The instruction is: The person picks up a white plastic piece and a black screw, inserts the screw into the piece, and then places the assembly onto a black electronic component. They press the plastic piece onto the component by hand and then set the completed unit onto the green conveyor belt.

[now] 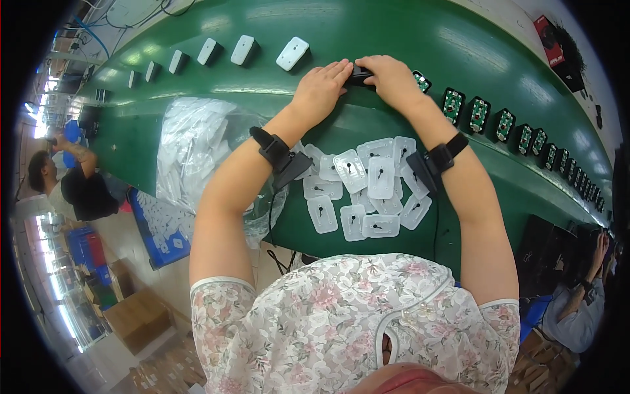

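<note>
Both my hands meet at the middle of the green table, around a small black case [359,77]. My left hand [320,87] lies over its left end, fingers stretched together on top and thumb at the near side. My right hand [392,77] grips the right end, with index finger and thumb bent onto it. The hands hide much of the case, so I cannot make out its top. Close to my right hand stands an uncovered black case with a green circuit board [421,81]. Nearer me lies a loose pile of translucent white plastic covers [380,177].
Several white-topped black boxes [293,54] stand in a row at the far left. More circuit-board cases [479,115] line up rightward. A clear plastic bag [197,141] full of white covers lies left, above a blue tray [157,226]. Other people sit at both sides.
</note>
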`<state>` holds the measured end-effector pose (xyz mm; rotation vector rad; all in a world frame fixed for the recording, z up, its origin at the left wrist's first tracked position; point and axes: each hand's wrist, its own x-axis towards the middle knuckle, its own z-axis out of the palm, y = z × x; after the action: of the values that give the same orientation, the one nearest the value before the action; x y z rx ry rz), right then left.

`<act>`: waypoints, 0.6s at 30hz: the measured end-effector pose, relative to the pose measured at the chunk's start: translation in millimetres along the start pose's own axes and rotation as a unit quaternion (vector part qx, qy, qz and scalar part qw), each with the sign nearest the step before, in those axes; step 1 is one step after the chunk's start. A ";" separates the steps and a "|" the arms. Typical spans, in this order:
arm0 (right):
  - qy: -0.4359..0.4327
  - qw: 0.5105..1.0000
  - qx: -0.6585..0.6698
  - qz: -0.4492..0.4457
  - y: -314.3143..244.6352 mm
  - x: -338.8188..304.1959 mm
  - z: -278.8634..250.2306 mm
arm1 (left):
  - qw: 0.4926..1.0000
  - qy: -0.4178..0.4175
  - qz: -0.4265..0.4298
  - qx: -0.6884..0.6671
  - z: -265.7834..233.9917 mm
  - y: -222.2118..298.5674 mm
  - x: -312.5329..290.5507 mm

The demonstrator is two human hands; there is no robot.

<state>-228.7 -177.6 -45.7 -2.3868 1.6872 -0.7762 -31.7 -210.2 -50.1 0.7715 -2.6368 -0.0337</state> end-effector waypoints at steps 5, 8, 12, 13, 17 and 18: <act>-0.128 0.978 0.148 0.074 25.9 40.3 -21.6 | 0.995 -0.058 -0.074 0.028 -1.9 14.4 23.5; -0.180 0.964 0.179 0.081 33.8 46.9 -24.2 | 0.993 -0.041 -0.108 0.009 1.8 7.5 30.0; -0.074 0.965 0.208 0.140 38.2 34.9 -41.1 | 0.981 0.029 -0.166 -0.098 -0.8 -10.0 37.4; -0.030 0.974 0.187 0.128 38.1 28.5 -51.2 | 0.975 0.030 -0.192 -0.103 -4.1 -12.5 39.5; -0.138 0.974 0.145 0.104 13.8 -2.4 -102.8 | 0.858 -0.120 -0.326 -0.378 -16.5 -37.5 41.3; -0.140 0.974 0.147 0.104 14.2 -10.5 -102.6 | 0.804 -0.132 -0.349 -0.464 -20.7 -39.2 41.3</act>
<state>-291.4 -153.6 33.8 -1.9766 1.5538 -0.5769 -35.7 -263.2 -21.2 1.3087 -1.9470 -1.5761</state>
